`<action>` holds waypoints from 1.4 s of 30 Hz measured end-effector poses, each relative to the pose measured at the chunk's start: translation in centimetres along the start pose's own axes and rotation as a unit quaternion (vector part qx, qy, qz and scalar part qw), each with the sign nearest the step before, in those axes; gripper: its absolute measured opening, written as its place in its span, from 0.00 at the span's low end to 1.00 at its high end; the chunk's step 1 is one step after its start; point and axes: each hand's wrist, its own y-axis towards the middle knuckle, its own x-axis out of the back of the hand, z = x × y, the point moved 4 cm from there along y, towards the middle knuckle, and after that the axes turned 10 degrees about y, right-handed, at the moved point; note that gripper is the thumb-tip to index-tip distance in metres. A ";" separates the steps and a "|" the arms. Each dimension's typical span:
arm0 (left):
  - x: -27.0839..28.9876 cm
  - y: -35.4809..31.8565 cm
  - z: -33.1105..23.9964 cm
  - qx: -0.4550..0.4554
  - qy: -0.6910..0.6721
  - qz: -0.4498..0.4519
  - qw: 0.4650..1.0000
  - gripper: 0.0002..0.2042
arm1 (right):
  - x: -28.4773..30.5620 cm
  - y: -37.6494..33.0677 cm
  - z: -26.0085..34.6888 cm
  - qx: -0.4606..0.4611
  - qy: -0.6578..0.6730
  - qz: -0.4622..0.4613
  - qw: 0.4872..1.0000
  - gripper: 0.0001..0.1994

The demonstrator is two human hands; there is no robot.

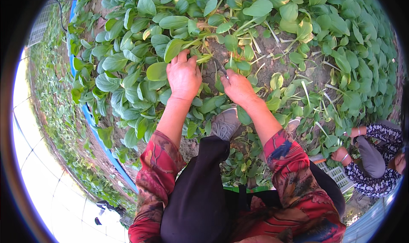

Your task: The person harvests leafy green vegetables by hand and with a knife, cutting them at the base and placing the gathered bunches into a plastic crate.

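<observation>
My left hand (184, 76) is closed around the lower stems of a leafy green plant (173, 50), whose broad leaves stick out past the fingers. Just to its right, my right hand (237, 87) grips a knife (220, 67) with a thin, dark blade. The blade points up and left toward the stem base by my left fingers. Whether its edge touches the stem, I cannot tell. The knife's handle is mostly hidden in my right fist. Dense leafy greens (128, 55) surround my left hand, with bare soil (266, 38) beyond the right one.
Loose leaves with pale stalks (306, 91) lie on the soil to the right. A blue pipe (91, 121) runs along the left. My grey shoe (224, 123) stands below my hands. At the right, another person's hands (341, 155) work among greens near a pale slatted crate (338, 177).
</observation>
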 end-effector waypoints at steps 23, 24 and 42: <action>0.3 -0.7 1.4 0.082 -0.249 -0.016 0.965 0.07 | -1.0 -0.3 -1.7 -0.099 0.243 -0.015 0.965 0.15; 0.1 -0.9 1.5 0.102 -0.305 -0.013 0.947 0.08 | -1.1 -0.6 -1.6 -0.149 0.381 -0.034 0.912 0.15; 8.0 -0.1 -6.1 0.097 -0.692 0.211 0.684 0.15 | 9.9 -8.9 0.7 -0.080 0.731 -0.101 0.670 0.06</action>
